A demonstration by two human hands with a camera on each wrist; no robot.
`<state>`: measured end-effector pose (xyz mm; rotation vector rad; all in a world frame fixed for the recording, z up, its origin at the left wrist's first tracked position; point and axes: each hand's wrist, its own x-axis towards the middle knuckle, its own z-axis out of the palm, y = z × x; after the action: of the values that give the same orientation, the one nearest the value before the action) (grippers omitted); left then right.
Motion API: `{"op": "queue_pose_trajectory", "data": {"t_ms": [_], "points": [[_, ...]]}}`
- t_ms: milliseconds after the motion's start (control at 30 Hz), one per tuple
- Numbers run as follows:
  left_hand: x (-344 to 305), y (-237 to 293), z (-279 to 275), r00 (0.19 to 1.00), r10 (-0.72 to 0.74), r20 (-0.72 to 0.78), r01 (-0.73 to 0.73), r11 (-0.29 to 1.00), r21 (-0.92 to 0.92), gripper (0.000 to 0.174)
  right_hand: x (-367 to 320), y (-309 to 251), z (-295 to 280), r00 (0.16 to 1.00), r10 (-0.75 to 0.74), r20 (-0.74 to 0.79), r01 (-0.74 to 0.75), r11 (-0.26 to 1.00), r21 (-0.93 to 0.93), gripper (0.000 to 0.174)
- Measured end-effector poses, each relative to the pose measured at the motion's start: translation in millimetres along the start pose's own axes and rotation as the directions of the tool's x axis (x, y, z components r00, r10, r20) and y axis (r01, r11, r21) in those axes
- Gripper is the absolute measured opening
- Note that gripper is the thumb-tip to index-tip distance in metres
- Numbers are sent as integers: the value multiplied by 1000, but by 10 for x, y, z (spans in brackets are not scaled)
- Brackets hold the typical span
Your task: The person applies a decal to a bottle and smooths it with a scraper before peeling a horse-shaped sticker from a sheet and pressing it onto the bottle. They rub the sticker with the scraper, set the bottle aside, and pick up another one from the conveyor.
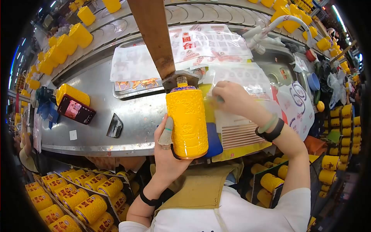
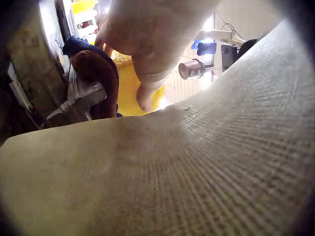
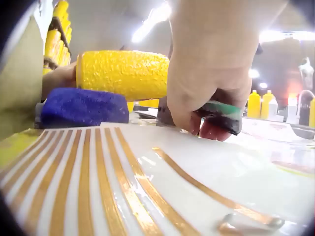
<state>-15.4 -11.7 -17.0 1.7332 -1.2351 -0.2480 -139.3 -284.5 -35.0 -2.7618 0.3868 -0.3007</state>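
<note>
My left hand (image 1: 169, 154) grips a yellow embossed bottle (image 1: 188, 123) from its left side and underneath, a grey cover on one digit. The bottle's clear threaded neck (image 1: 181, 80) points away from me, at the metal bracket (image 1: 170, 82) on the end of a wooden bar. To the right of the bottle, my right hand (image 1: 236, 98) hovers low over printed sheets, its fingers bent down. A green and dark covering (image 3: 222, 117) shows at its fingertips in the right wrist view; I cannot tell whether they pinch anything. Below lies a sheet of gold strips (image 3: 101, 172).
A blue sponge-like block (image 3: 83, 107) sits beside the bottle. Left on the metal table are a phone (image 1: 76, 109) leaning on another yellow bottle (image 1: 73, 94), and a dark scrap (image 1: 114, 125). A curved tap (image 1: 288, 18) stands at back right. Crated yellow bottles (image 1: 91, 208) flank me.
</note>
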Motion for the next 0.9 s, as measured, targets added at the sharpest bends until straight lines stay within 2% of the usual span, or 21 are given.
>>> {"op": "queue_pose_trajectory", "data": {"t_ms": [33, 100, 133, 200, 300, 500, 633, 700, 733, 800, 833, 900], "points": [[-1, -1, -1, 1000, 4, -1, -4, 1000, 10, 115, 13, 35, -15, 1000, -1, 0, 1, 1000, 0, 11], [-4, -19, 12, 1000, 18, -10, -18, 1000, 6, 115, 48, 110, -52, 991, 125, 40, -131, 973, 188, 13], [-2, -25, 17, 999, 33, -17, -33, 999, 1, 116, 59, 108, -82, 991, 125, 40, -130, 974, 188, 13], [14, -12, 13, 999, 38, -18, -38, 999, 14, 116, 78, 77, -170, 959, 258, 120, -284, 905, 317, 17], [15, -6, 18, 999, 36, -20, -35, 999, 15, 116, 83, 79, -179, 950, 294, 102, -311, 881, 356, 27], [13, -9, 17, 1000, 27, -17, -27, 1000, -1, 115, 81, 149, -191, 902, 417, 111, -429, 841, 330, 32], [0, -24, 23, 1000, 7, -8, -8, 1000, -17, 115, 37, 171, -162, 924, 364, 115, -380, 850, 365, 29], [6, -4, 19, 1000, -3, -11, 3, 999, -40, 115, 0, 119, -61, 987, 160, -16, -152, 963, 224, 20], [8, 6, 28, 1000, -14, -12, 14, 998, -62, 115, -32, 66, -30, 986, 166, -18, -159, 963, 217, 20], [-2, -14, 43, 1000, -4, -16, 3, 997, -74, 115, -103, -39, 5, 993, 114, -32, -111, 990, 90, 12], [-3, -28, 48, 1000, -1, -26, -1, 997, -77, 115, -119, -61, -69, 995, 101, 0, -100, 992, 75, 11], [-14, -36, 69, 1000, -8, -28, 5, 995, -100, 114, -198, 166, -122, 988, 153, -30, -150, 984, 100, 12]]}}
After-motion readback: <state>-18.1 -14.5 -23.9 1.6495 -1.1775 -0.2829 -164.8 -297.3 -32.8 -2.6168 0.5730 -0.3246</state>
